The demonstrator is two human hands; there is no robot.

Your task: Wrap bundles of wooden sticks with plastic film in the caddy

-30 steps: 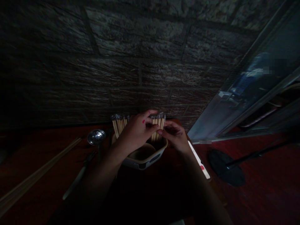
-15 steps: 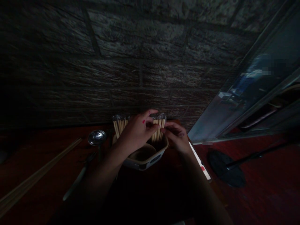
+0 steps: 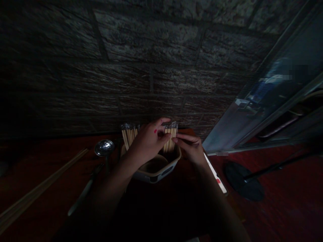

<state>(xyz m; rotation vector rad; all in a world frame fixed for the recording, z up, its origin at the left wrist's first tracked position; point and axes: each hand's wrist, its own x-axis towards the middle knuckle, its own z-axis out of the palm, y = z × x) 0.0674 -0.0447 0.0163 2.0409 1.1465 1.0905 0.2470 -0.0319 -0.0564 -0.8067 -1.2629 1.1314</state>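
Bundled wooden chopsticks in clear plastic sleeves stand upright at the right back of a pale-rimmed plastic basket. My left hand is closed on this bundle, its thumb across the front and its other fingers partly hidden behind. From the right side, my right hand pinches the bundle's edge between thumb and fingertips. More wrapped chopsticks stand at the basket's left back, partly covered by my left hand and forearm. A round dark hollow shows in the front of the basket; what it is cannot be made out.
On the dark red table lie a shiny metal ladle, a pale-handled utensil and long thin wooden sticks. A white flat object lies along the right edge. Behind rises a brick wall; a round black stand base is on the floor.
The right edge of the chopstick bundle has shifted slightly left. My right fingers have straightened and drawn closer together against it. My left hand has barely moved.
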